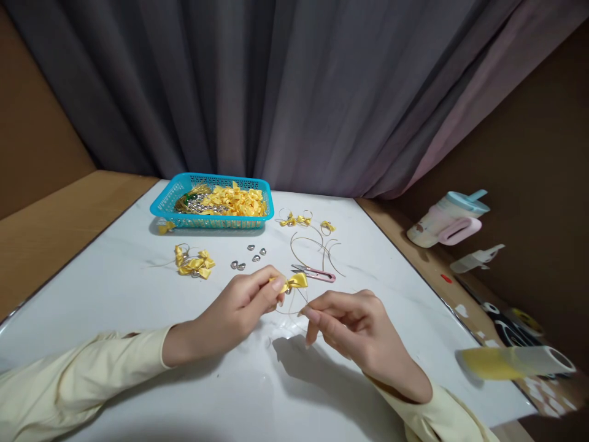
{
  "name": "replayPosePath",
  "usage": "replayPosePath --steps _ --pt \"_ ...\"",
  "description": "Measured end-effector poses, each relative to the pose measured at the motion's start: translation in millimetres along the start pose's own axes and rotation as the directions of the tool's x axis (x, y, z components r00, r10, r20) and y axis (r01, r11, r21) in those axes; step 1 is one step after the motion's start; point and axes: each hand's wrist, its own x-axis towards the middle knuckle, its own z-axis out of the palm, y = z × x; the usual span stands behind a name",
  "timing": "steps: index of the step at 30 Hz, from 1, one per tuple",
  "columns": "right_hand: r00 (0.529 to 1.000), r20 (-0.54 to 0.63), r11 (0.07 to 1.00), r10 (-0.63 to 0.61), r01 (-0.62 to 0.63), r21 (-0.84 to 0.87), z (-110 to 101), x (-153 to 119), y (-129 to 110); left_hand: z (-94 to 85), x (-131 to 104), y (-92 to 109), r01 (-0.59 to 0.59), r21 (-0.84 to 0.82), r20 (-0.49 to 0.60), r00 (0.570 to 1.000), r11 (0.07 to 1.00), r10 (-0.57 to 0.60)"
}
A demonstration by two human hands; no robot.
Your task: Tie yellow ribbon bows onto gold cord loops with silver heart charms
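Note:
My left hand (246, 304) pinches a yellow satin bow (297, 281) between thumb and fingers, with a small silver piece just under the bow. A thin gold cord (301, 296) runs from the bow down to my right hand (354, 322), whose thumb and index finger are pressed together on it. Part of the cord curves in a loop below the bow. Just beyond the bow lie pink-handled thread snips (317, 273). Several silver heart-shaped pieces (256, 258) are on the white table beyond my left hand.
A blue basket (211, 224) of yellow bows stands at the back left. Finished-looking bows (196, 265) lie left, others (302, 220) behind, near loose cords (306, 239). At the right are a lidded cup (427, 227), a small bottle (472, 261) and a yellow-filled tube (497, 362).

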Motion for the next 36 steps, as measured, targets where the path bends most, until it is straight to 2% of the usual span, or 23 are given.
replayPosePath --steps 7,36 --pt "0.999 0.013 0.998 0.04 -0.041 0.048 -1.6 -0.9 -0.5 0.4 -1.3 1.8 -0.021 0.105 -0.037 0.999 0.994 0.025" --pt "0.999 0.017 0.998 0.041 -0.042 0.046 1.3 2.1 1.9 1.9 -1.3 -1.8 -0.009 0.097 -0.005 1.0 0.995 0.009"
